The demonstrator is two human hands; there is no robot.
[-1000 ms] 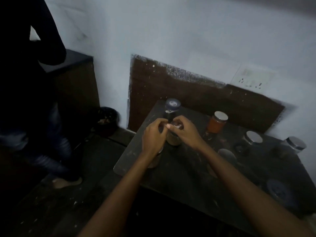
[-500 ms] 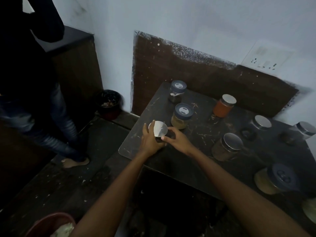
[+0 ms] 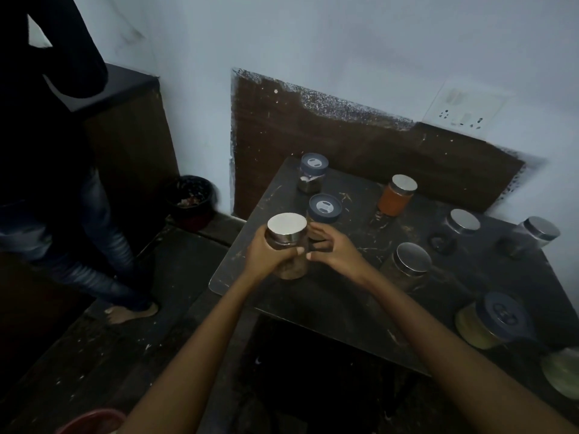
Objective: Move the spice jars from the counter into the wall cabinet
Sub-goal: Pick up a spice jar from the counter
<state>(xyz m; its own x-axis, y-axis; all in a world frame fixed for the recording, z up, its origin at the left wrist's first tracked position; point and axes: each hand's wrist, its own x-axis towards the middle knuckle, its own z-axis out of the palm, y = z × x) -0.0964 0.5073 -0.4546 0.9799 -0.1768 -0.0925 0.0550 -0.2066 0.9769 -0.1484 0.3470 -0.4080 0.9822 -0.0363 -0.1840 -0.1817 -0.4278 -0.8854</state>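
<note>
The counter (image 3: 344, 311) bears all the jars in view. Step in hand, as judged: pickup. The left hand (image 3: 266, 255) is wrapped round the silver-lidded jar (image 3: 286, 236) at the near left corner. The right hand (image 3: 336, 253) lies spread just beside it, holding nothing. The next move calls for a lift and carry. The wall cabinet is out of view. The light is too dim to show whether the jar is clear of the counter.
</note>
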